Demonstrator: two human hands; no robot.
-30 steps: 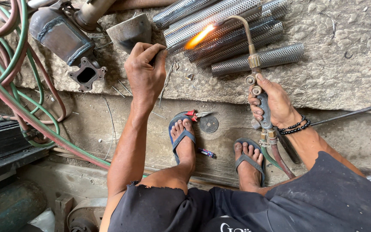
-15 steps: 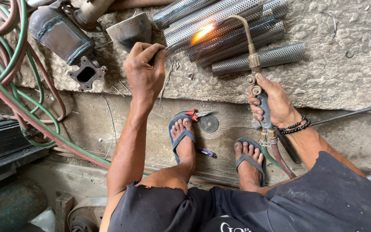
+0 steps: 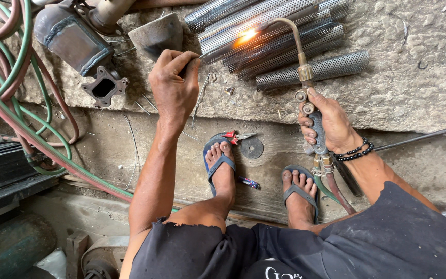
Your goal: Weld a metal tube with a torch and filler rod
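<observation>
Our right hand (image 3: 331, 121) grips the gas torch (image 3: 305, 77), its flame (image 3: 247, 35) playing on a perforated metal tube (image 3: 264, 20) ahead of it. Our left hand (image 3: 174, 85) pinches a thin filler rod (image 3: 198, 101) beside that tube's end. We judge the joint only begun, the heating underway. No packages or labels show.
</observation>
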